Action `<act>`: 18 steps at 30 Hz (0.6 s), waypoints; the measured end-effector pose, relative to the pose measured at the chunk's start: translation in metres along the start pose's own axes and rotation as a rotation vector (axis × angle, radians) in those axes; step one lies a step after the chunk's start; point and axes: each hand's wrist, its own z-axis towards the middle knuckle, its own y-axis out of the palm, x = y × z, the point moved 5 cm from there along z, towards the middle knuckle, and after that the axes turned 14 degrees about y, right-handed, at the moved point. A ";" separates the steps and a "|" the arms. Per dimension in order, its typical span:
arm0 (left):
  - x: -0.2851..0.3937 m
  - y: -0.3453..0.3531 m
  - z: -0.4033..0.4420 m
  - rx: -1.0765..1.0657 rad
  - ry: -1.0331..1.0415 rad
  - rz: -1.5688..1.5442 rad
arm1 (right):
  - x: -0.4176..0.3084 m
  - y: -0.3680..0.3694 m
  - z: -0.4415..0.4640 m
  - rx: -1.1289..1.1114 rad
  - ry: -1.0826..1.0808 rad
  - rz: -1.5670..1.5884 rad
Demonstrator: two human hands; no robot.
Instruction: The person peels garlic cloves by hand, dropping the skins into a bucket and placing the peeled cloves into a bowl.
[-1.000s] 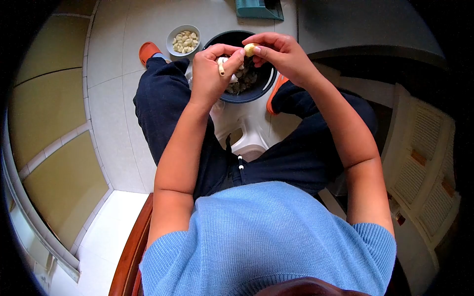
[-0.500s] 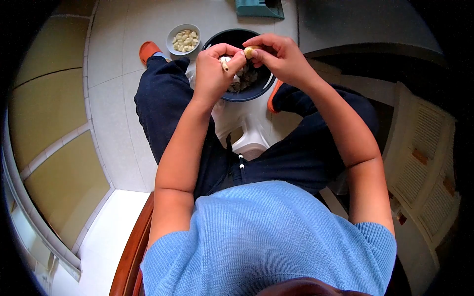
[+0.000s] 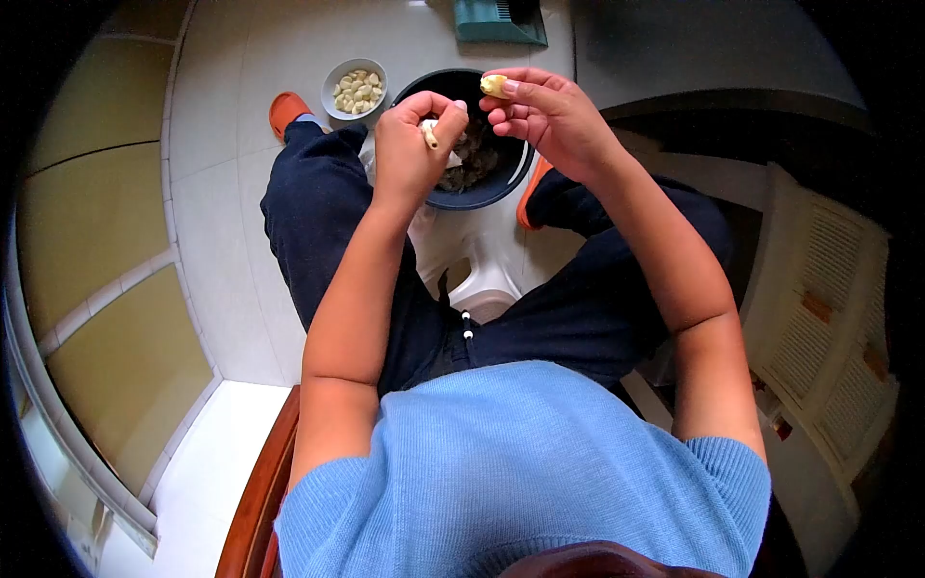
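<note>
My left hand (image 3: 412,144) is closed around a garlic bulb (image 3: 430,134), whose stem pokes out below the fingers; its thumb and index finger are pinched together. To its right, my right hand (image 3: 554,120) holds a pale yellowish garlic clove (image 3: 493,86) between thumb and index finger, the other fingers curled loosely. Both hands are above a dark bucket (image 3: 487,199) with peelings (image 3: 474,162) inside. A light bowl (image 3: 329,87) of peeled cloves (image 3: 357,91) rests on the floor beyond my left hand.
A teal dustpan (image 3: 499,29) lies on the tiled floor (image 3: 231,207) at the top. A white stool (image 3: 477,275) stands between the legs, under the bucket's near side. Orange slippers (image 3: 285,111) are on the feet. Cabinet panels (image 3: 106,222) line the left.
My right hand has moved away from my left, up and to the right, with the clove in its fingers. The two hands were touching before and are now apart.
</note>
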 end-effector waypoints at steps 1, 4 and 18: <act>-0.001 0.001 -0.001 -0.039 -0.013 0.050 | 0.001 0.000 0.000 -0.006 0.010 0.017; 0.003 0.005 0.001 -0.025 0.089 0.092 | 0.002 0.005 -0.001 0.001 0.019 0.016; 0.002 0.005 0.000 0.001 0.051 0.012 | 0.005 0.003 -0.002 0.161 -0.039 -0.192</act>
